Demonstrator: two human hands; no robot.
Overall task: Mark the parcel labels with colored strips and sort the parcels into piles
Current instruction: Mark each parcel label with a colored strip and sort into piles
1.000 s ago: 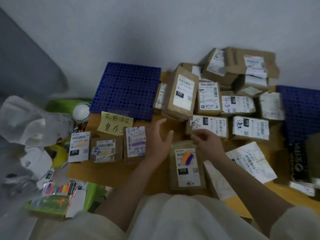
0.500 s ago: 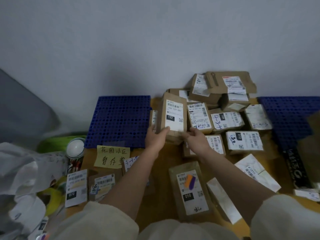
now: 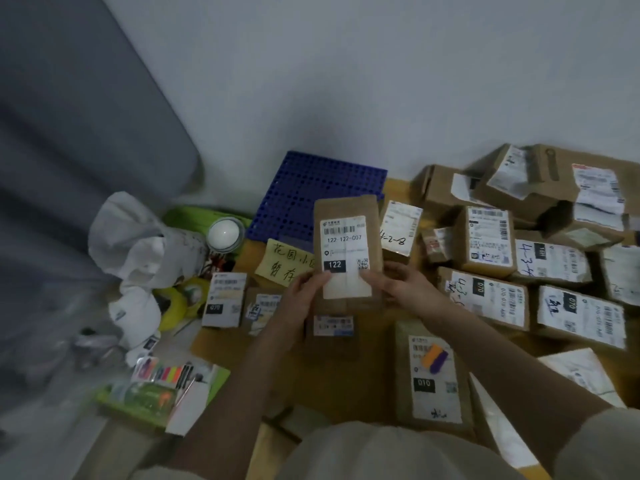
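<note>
While label faces up — parcel 122 (image 3: pixel 347 258) between both hands' fingers (image 3: pixel 320 279).

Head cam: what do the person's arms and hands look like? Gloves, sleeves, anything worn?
Both hands are bare: left hand, right hand. No gloves, rings or watch visible. Forearms are uncovered; loose off-white sleeves are pushed up near the elbows, matching the pale garment at the bottom edge.

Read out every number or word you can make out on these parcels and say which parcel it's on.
"122-122-C07" and "122": held parcel, gripped by left hand and right hand.
"010": parcel with orange and purple strips.
"4-2-8": parcel behind.
"070": left parcel.
Fine print elsewhere: too blurred.
</note>
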